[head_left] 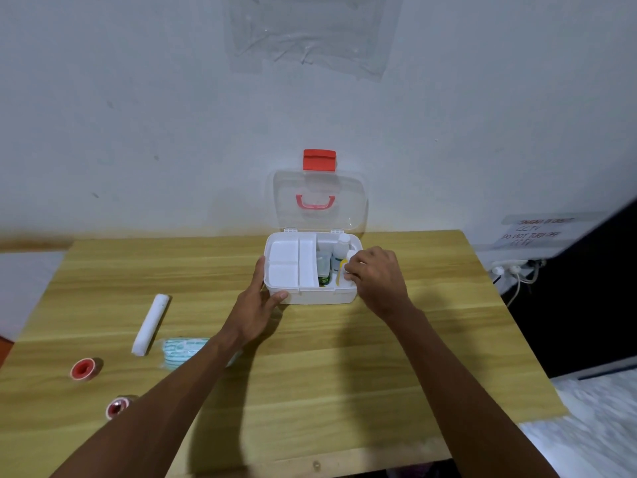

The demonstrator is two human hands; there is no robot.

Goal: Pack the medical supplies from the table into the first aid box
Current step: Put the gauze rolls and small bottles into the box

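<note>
Fingers [349, 268] of the right hand [377, 277] are curled tight together over the right-hand compartment of the first aid box [320, 298], at its right rim; whether they pinch anything cannot be told, since the fingertips hide it. Just beside them, inside that compartment, lie a curved yellow item [339, 272], an upright white bottle [340, 250], a small clear container [324, 264] and a dark green item [323, 281], packed close together. The left hand [258, 301] clasps the box's near-left corner: the thumb presses the front wall and the other fingers run up along the left wall.

The left half of the box is taken up by a white tray insert [283, 262] divided into shallow compartments, two squarish ones and one long narrow one; nothing shows in them. The clear lid [320, 188] stands upright behind the base, hinged at the back edge, with a red handle [315, 202] and a red latch [319, 160] at its top.

The box sits toward the far middle of the wooden table [344, 374]. Well apart from it, on the table's near-left part, lie a white gauze roll [150, 325], a teal-striped packet [181, 350] partly covered by the left forearm, and two red-cored tape rolls [84, 369] [117, 407].
</note>
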